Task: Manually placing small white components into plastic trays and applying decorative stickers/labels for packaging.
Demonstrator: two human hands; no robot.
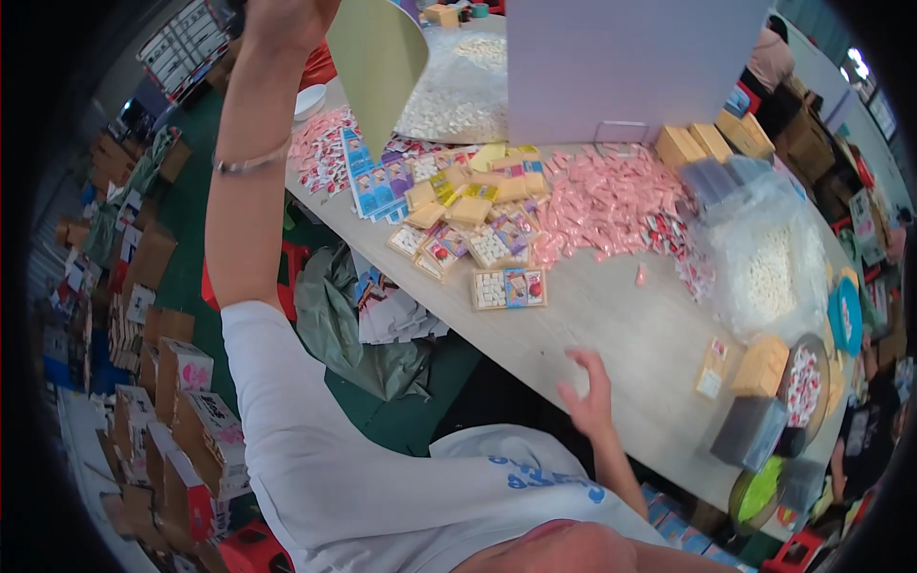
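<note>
My left arm is raised high at the upper left, a thin band round its wrist. My left hand is cut off by the top edge, so its fingers are hidden. Beside it hangs a curved pale yellow-green sheet; whether the hand touches it I cannot tell. Low over the table's near edge, my right hand is open and holds nothing, its fingers apart. The nearest pack to it is a filled clear-lidded box with small white pieces and a printed band. Several similar boxes lie piled behind it.
Pink sachets spread across the table. A grey-white panel stands at the back. Bags of white pieces and stacked plastic boxes line the right. Cardboard cartons crowd the left floor; a green sack lies beneath the table.
</note>
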